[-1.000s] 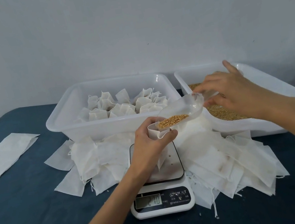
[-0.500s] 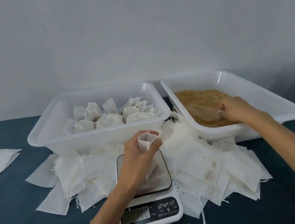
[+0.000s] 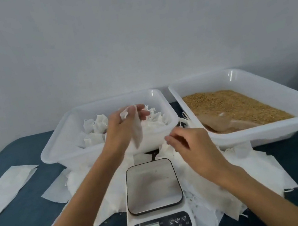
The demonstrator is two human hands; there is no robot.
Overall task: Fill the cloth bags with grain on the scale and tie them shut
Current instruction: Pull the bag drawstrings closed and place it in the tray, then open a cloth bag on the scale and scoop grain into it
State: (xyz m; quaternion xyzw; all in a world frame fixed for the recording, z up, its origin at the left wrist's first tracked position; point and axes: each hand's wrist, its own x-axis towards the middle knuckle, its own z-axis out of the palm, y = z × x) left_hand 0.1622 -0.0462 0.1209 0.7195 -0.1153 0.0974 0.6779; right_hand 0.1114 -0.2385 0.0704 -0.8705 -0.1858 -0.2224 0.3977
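My left hand [image 3: 121, 131] grips a small white cloth bag [image 3: 136, 129] by its top and holds it in the air in front of the left tub. My right hand [image 3: 188, 151] hovers just right of the bag with loosely curled fingers; I see nothing in it. Below them stands the white kitchen scale [image 3: 153, 185], its plate bare and its display lit. The right tub [image 3: 267, 132] holds brown grain [image 3: 232, 104], and a clear scoop [image 3: 223, 123] lies in it near the front wall.
The left tub [image 3: 60, 148] contains several tied white bags [image 3: 96, 126]. Flat unfilled bags [image 3: 235, 177] are heaped around the scale on the dark blue table. A long white sheet [image 3: 8, 189] lies at the left. A pale wall rises behind the tubs.
My right hand let go of the scoop in the grain tub and came over beside the bag. My left hand lifted the bag off the scale, up toward the left tub.
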